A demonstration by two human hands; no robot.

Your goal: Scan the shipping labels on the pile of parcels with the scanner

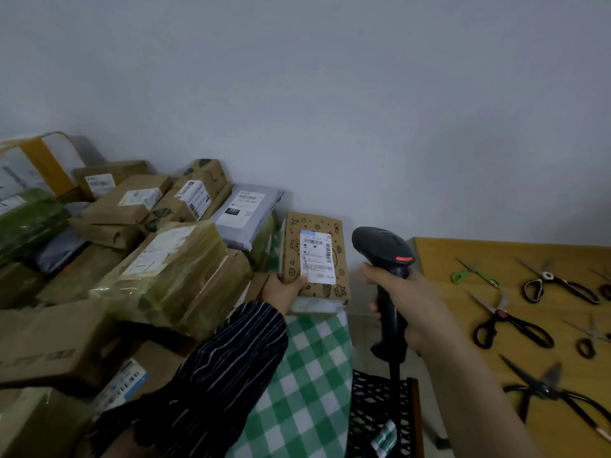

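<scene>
Since the left hand [284, 290] pinches the box [292, 252] with its thumb on the label [316, 256], the scanner [383, 249] gripped in the right hand [406, 302] could easily misread it.

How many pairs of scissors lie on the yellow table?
6: green pair far left, white-pivot pair beside it, red-pivot pair mid-table, largest pair nearest, two cut off at right edge. More may lie beyond.

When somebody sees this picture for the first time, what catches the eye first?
Probably the black scanner at centre, gripped by the right hand, beside the labelled box that the left hand holds. Left of them rises a pile of parcels; on the right, scissors lie on a yellow table.
</scene>
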